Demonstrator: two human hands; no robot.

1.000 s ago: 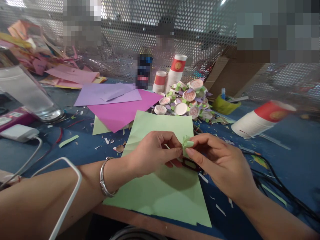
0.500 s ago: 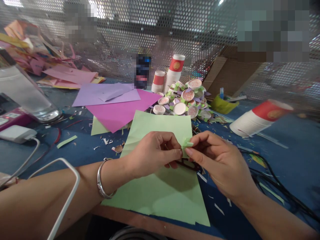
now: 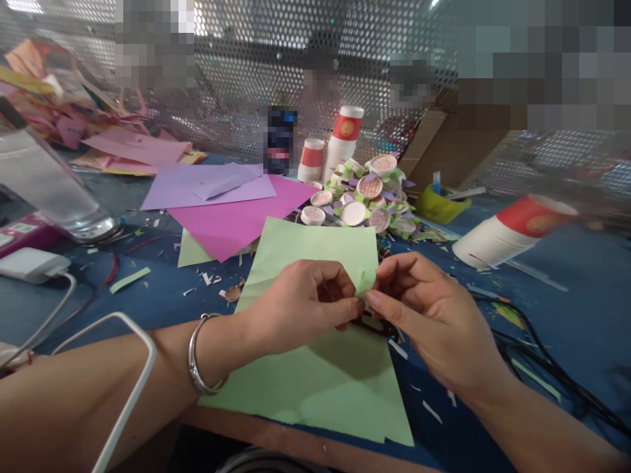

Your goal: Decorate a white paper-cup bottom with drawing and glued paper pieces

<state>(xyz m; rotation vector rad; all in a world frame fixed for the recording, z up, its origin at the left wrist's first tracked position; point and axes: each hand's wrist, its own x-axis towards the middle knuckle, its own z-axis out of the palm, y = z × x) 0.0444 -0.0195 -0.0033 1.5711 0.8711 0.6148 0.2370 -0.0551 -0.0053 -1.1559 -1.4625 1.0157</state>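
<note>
A small light-green paper piece [image 3: 365, 281] is between my two hands, above a large green paper sheet [image 3: 315, 374]. My left hand [image 3: 308, 302] pinches its lower left edge between thumb and fingers. At its right side, the thumb and index finger of my right hand [image 3: 428, 302] close on the piece. Dark scissors handles [image 3: 375, 323] lie on the sheet, partly hidden beneath my hands. Behind the sheet is a pile of round white discs [image 3: 353, 213] with green and purple paper bits.
Purple paper [image 3: 211, 184] and magenta paper [image 3: 231, 220] lie back left, near a glass [image 3: 73, 197]. Stacked paper cups [image 3: 342, 135] stand behind. At right are a tilted cup stack [image 3: 507, 233], a yellow-green holder [image 3: 442, 205] and black cables [image 3: 547, 368]. Paper scraps litter the blue table.
The small green piece has turned and now stands more upright between my fingers. My right fingers have shifted slightly; my left hand stays nearly in place.
</note>
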